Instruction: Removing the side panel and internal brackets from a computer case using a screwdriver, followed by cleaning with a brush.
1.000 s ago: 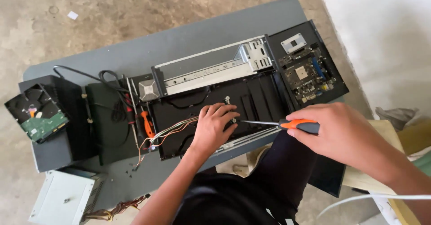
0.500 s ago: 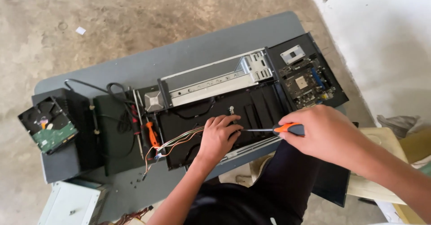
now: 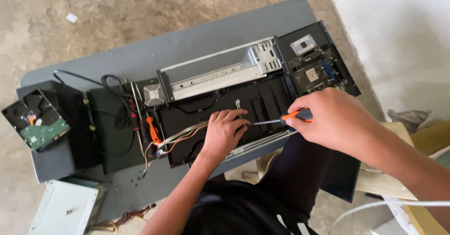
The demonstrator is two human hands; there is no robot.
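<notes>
Seen from the head camera looking straight down, a person worked over an opened black computer case [image 3: 225, 117] that lay flat on a grey table [image 3: 187, 47], its inside facing up so that both hands could get into it. The right hand [image 3: 337, 122] was wrapped closed around the orange and black handle of a screwdriver [image 3: 281, 119], held nearly level, with the thin shaft running leftward to a spot on the case floor. The left hand [image 3: 225, 134] rested palm down inside the case, fingers curled loosely right at the screwdriver's tip, apparently steadying the spot; whether those fingers pinched a screw or any small part could not be told. A bundle of coloured wires [image 3: 180, 136] trailed out to the left of that hand, pushed aside from the work. A silver drive bracket [image 3: 220, 73] ran along the far side of the case, and a green circuit board [image 3: 316, 71] sat at the far right end. A second orange-handled tool [image 3: 152, 131] lay at the case's left edge, within reach. Further left, a bare hard drive [image 3: 37, 122] sat board side up on a black panel [image 3: 65, 117], set well apart from the case. A pale metal box [image 3: 63, 209] stood on the floor by the table's near left corner.
</notes>
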